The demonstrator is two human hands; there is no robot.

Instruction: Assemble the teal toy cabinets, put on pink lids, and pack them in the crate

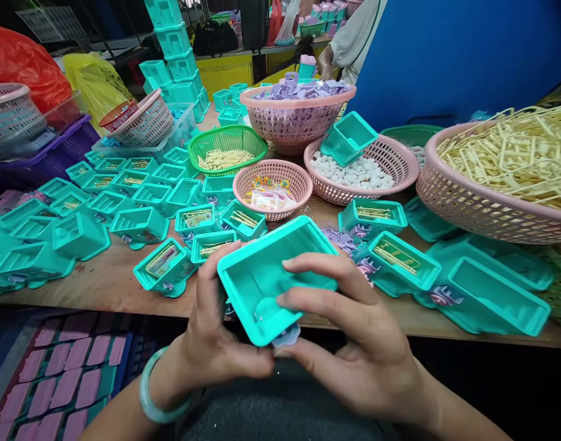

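Note teal box (264,269) near table (101,282) edge, gripped by left hand (211,327) around its side and by right hand (367,343) (two fingers inside, thumb at lilac piece (287,335)). Beware possible loosening from uneven thumb pressure.

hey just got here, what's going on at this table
A person holds a teal box tilted toward them over the table's near edge. The left hand supports it from the side, while two fingers of the right hand reach inside and its thumb is at a small pale purple piece on the box's near end. More teal boxes, some with pale sticks inside, stand around the table. Behind are baskets of loose parts, including a pink basket heaped with purple pieces.
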